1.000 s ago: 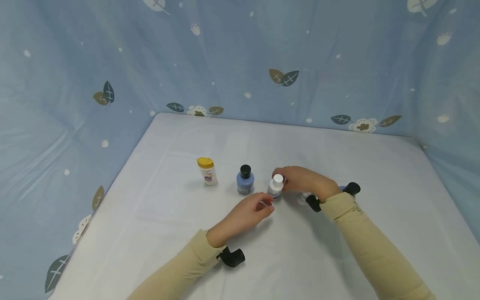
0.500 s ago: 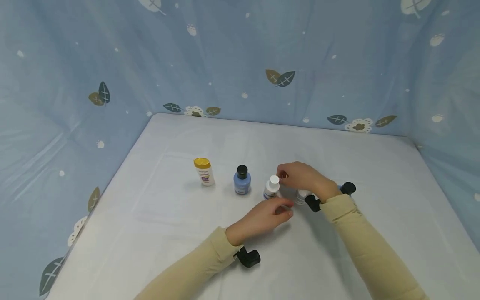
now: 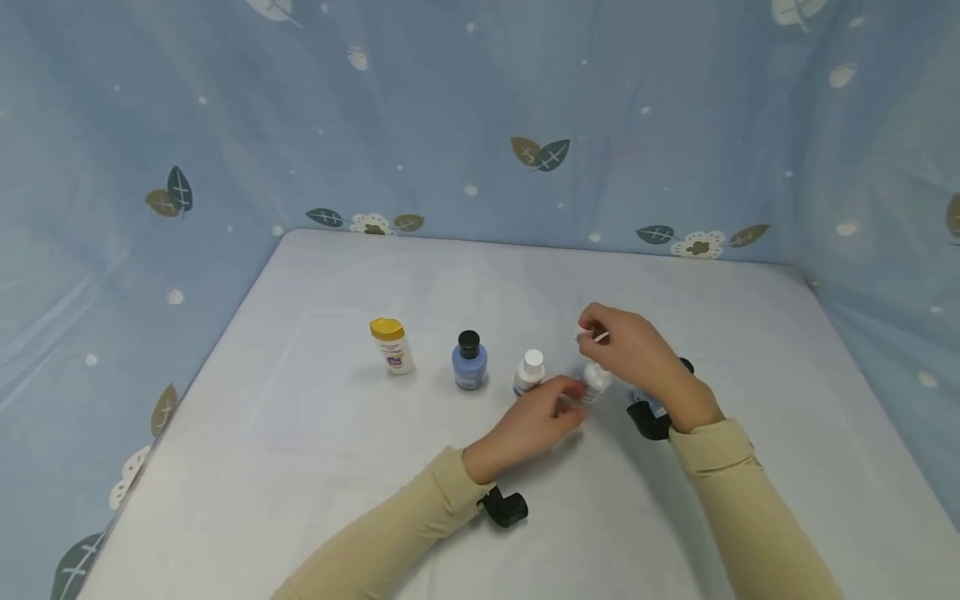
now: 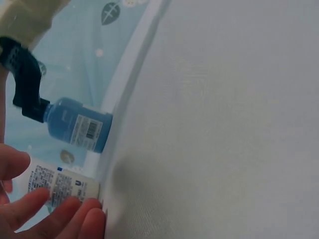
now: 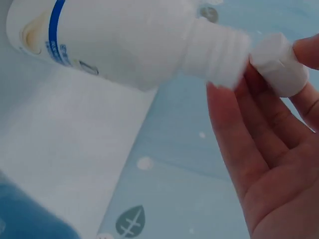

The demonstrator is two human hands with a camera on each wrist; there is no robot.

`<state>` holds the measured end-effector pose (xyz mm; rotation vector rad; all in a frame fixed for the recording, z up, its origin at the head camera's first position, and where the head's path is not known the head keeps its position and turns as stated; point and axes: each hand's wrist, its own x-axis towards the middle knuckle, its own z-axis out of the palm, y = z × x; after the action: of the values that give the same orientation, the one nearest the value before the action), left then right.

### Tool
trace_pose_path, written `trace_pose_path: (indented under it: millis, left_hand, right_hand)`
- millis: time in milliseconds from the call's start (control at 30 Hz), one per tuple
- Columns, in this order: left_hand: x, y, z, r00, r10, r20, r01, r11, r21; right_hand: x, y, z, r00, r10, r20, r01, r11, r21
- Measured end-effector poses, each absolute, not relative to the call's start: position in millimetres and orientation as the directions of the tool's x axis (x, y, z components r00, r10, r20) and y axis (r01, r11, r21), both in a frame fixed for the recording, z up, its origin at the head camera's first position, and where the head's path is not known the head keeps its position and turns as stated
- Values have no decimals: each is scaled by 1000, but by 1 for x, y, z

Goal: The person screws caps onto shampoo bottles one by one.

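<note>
My right hand [image 3: 630, 346] pinches a white screw cap [image 5: 280, 64] between thumb and fingers. Beside the cap, in the right wrist view, is the bare threaded neck of a white bottle [image 5: 124, 40]; cap and neck look apart. My left hand [image 3: 528, 425] reaches toward that uncapped bottle [image 3: 597, 382] with fingers spread. In the left wrist view its thumb and fingers [image 4: 60, 214] lie around a white labelled bottle [image 4: 65, 184]; firm contact cannot be made out. Just left of the uncapped bottle stands a capped white bottle [image 3: 529, 372], its base partly behind my left hand.
A blue bottle with a black cap [image 3: 469, 362] and a white bottle with a yellow cap [image 3: 392, 346] stand to the left. Another blue bottle [image 3: 648, 402] is partly hidden behind my right wrist. The white tabletop [image 3: 337, 467] meets a blue patterned curtain [image 3: 450, 100].
My right hand has moved away from the capped white bottle, right and up, and the white cap now shows in its fingers. My left hand has shifted right toward the uncapped bottle.
</note>
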<state>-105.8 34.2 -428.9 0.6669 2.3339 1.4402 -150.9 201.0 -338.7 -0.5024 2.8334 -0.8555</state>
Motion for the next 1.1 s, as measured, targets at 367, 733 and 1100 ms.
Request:
trace_pose_path:
  millis: [367,733,1100]
  left_hand:
    - [-113,37,-430,-888,459,-31,192,431,882]
    - [-111,49,-436,-898,435,68,246,367,897]
    - [-114,65,-437,-897,387,215,388,454,802]
  right_hand:
    - [-123,223,-335,-929,-312,199,-367,702,-610]
    - [-110,235,-333,-959,-253,124,-270,700,-661]
    - [-109,237,-342,-921,-299,249,-389,712,-584]
